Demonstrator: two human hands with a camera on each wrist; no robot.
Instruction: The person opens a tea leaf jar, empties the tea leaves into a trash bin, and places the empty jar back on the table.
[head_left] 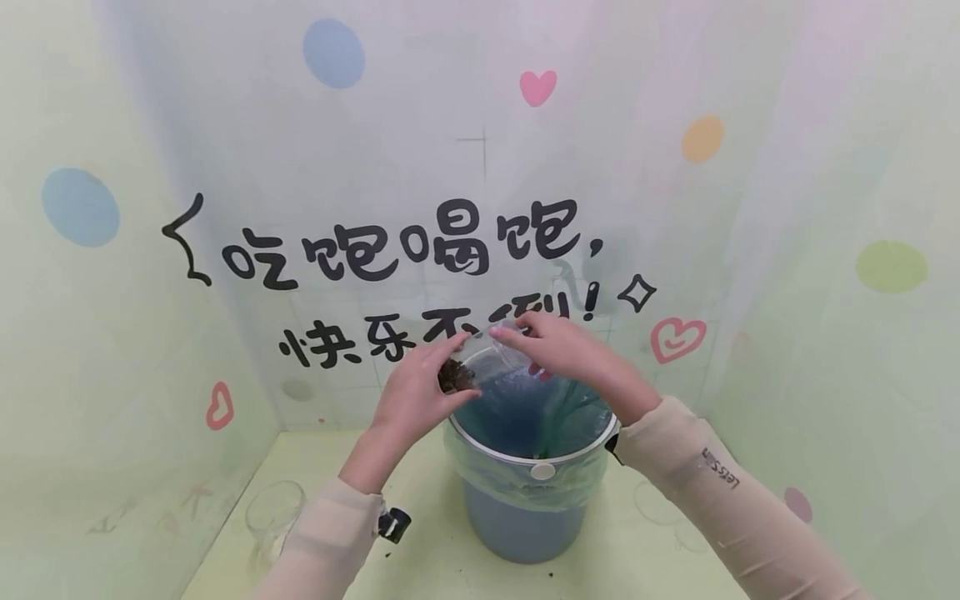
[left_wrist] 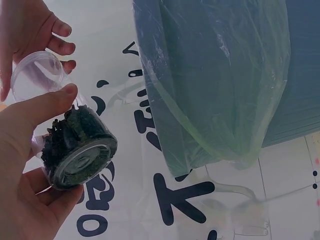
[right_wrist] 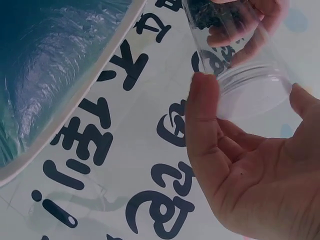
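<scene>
A clear plastic jar [head_left: 487, 360] with dark, crumbly dried bits [left_wrist: 75, 132] at its bottom is tilted over the far part of a lined bucket. My left hand [head_left: 411, 392] grips it around its lower end, thumb along the side in the left wrist view. At the threaded, wide rim end [right_wrist: 255, 92] is my right hand [head_left: 566, 348], its thumb and fingers curved around that end. The blue-grey bucket [head_left: 521, 525] stands below both hands, its white rim draped with a thin green plastic bag [head_left: 465, 462].
A clear glass-like vessel [head_left: 276, 510] stands on the pale table [head_left: 420, 533] at the left, partly behind the left sleeve. Small dark crumbs [head_left: 551, 574] lie near the bucket. Behind rises a pale sheet wall [head_left: 420, 117] with dots, hearts and black lettering.
</scene>
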